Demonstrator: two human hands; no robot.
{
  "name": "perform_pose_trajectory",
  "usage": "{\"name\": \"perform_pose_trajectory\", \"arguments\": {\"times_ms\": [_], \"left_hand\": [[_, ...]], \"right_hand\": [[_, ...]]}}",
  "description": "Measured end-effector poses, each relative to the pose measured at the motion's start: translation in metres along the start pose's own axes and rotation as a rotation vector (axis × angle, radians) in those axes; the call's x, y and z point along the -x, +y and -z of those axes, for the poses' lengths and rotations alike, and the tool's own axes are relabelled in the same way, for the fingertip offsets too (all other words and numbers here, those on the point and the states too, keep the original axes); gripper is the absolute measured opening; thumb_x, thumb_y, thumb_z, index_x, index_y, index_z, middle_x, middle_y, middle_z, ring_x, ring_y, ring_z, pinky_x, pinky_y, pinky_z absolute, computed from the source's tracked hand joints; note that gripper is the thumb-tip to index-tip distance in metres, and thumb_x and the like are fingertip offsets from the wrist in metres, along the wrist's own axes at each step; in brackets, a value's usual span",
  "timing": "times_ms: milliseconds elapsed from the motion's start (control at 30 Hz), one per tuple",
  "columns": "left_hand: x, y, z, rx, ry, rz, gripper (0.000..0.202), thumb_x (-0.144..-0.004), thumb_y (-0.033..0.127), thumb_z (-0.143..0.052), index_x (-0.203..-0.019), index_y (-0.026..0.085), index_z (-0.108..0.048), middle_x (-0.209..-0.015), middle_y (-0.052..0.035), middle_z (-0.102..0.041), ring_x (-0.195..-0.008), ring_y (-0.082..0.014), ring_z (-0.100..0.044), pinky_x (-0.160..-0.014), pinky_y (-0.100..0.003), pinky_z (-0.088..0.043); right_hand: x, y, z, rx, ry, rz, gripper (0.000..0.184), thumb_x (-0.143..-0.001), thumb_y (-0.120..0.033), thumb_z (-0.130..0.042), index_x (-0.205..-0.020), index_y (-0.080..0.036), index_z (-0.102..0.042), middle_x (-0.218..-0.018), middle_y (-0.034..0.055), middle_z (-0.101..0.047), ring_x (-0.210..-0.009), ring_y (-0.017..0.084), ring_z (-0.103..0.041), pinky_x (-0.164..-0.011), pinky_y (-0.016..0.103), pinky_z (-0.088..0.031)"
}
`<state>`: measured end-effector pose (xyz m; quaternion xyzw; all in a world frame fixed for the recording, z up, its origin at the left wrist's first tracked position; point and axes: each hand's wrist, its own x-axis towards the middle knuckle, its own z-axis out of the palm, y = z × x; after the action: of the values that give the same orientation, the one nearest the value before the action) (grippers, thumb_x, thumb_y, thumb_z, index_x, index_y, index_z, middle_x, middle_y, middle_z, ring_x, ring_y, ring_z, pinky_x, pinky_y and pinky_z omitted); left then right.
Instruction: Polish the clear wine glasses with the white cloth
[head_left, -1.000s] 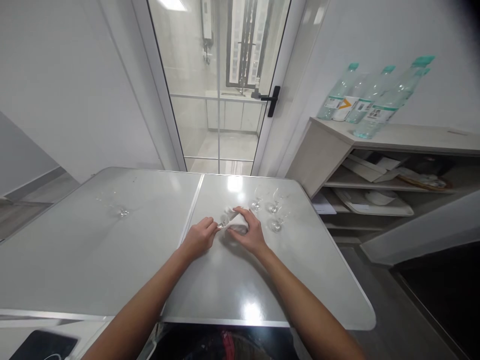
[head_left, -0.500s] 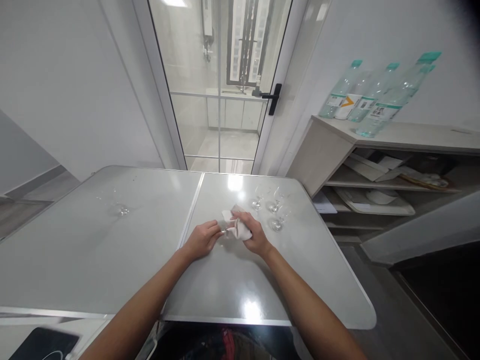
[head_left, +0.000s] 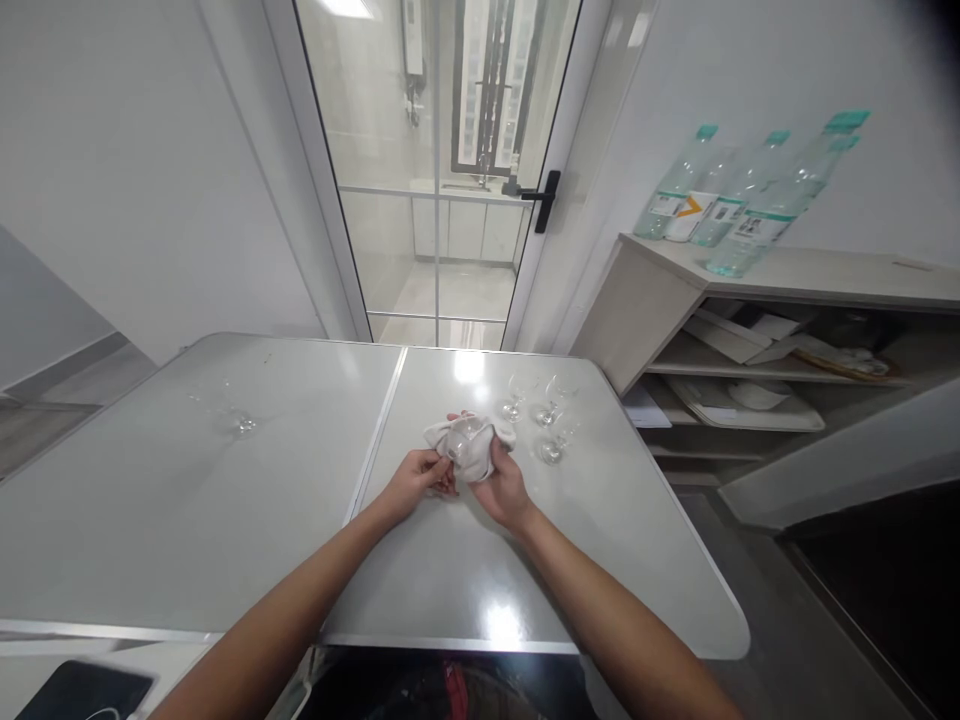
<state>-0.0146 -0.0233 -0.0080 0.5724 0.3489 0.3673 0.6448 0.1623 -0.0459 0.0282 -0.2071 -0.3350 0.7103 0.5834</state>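
Both forearms reach in from the near edge, angled inward so that the hands meet over the right section of the table. The right hand (head_left: 504, 490) is cupped under a white cloth (head_left: 474, 468), its thumb on the near side and fingertips showing past the far edge. The left hand (head_left: 411, 480) pinches a clear glass (head_left: 463, 437) at its near left end, thumb on top, remaining fingers curled below. The glass lies in the cloth between the hands, above the table; folds hide part of it.

Half a second ago the right hand had its back uppermost and the cloth bunched in its grip; now it has rolled over and the cloth is opened out around the glass. The left hand has stayed at nearly the same spot.

The pale table (head_left: 225, 540) fills the foreground, with a glass-paned door (head_left: 390, 245) behind it. At the right, a shelf unit (head_left: 660, 285) bears green-capped bottles (head_left: 757, 228). Three stemmed glasses (head_left: 551, 452) stand near the right hand, on its far right side, crowding that way. Another glass (head_left: 244, 424) is well apart at the left.
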Motion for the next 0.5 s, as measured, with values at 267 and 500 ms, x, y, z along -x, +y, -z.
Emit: {"name": "perform_pose_trajectory", "arguments": {"times_ms": [267,500], "left_hand": [[-0.001,0.003,-0.021,-0.047,0.063,-0.031,0.025,-0.081,0.032,-0.077,-0.098,0.014,-0.073,-0.090,-0.0059,-0.073,-0.088,-0.0246,-0.068,-0.081,-0.037,-0.056],[0.000,0.007,-0.013,-0.054,0.165,-0.292,0.062,-0.087,0.039,-0.077,-0.142,0.023,-0.054,-0.146,-0.0155,-0.058,-0.138,-0.0334,-0.054,-0.114,-0.049,-0.043]], "right_hand": [[-0.010,0.025,0.014,0.389,0.162,0.091,0.053,-0.074,-0.042,-0.088,-0.120,-0.022,-0.071,-0.100,0.0074,-0.078,-0.097,0.027,-0.071,-0.092,0.042,-0.057],[-0.019,0.021,0.029,0.445,0.200,0.089,0.044,-0.080,-0.060,-0.079,-0.098,-0.020,-0.073,-0.094,0.0080,-0.076,-0.088,0.025,-0.069,-0.081,0.037,-0.056]]}}
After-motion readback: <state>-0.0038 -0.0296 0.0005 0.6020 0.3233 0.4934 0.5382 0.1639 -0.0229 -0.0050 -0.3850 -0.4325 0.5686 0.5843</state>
